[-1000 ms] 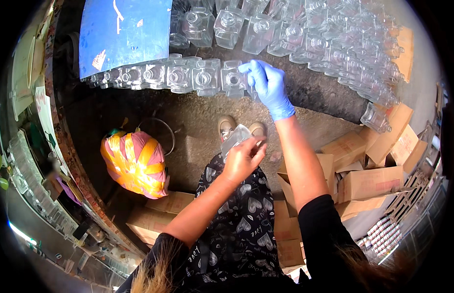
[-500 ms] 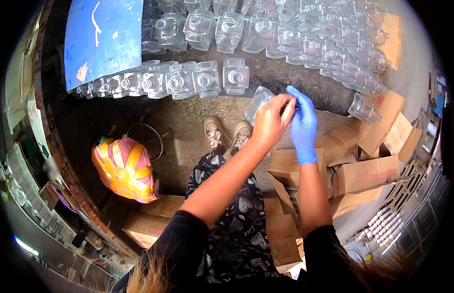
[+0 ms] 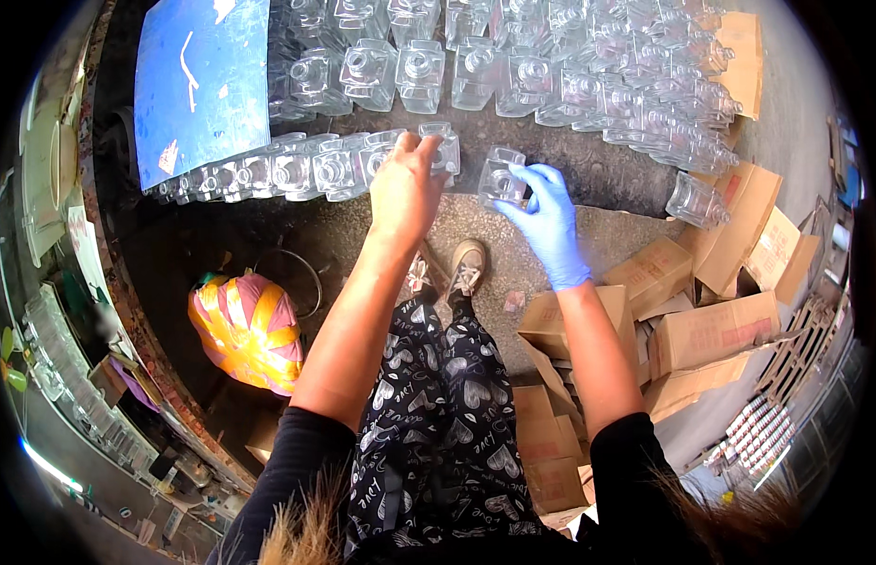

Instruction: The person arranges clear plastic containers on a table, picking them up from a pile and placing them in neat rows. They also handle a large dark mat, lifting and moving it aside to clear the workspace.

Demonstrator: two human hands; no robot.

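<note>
My bare left hand (image 3: 405,188) reaches to the right end of the front row of clear glass bottles, its fingers closed around the end bottle (image 3: 449,153). That bottle is partly covered by the fingers. A little to the right, my right hand (image 3: 548,218), in a blue glove, grips another square glass bottle (image 3: 499,177) between thumb and fingers. This bottle stands roughly upright at the near edge of the dark surface (image 3: 588,169), apart from the row.
Several rows of glass bottles (image 3: 475,71) fill the far side. A blue board (image 3: 202,89) lies at the far left. Opened cardboard boxes (image 3: 711,330) are heaped at the right. A pink bundle wrapped in yellow tape (image 3: 248,330) sits at the left.
My hands have parted. The left has moved left from beside the tilted bottle to the row's end bottle. My right hand now holds the other bottle, more upright.
</note>
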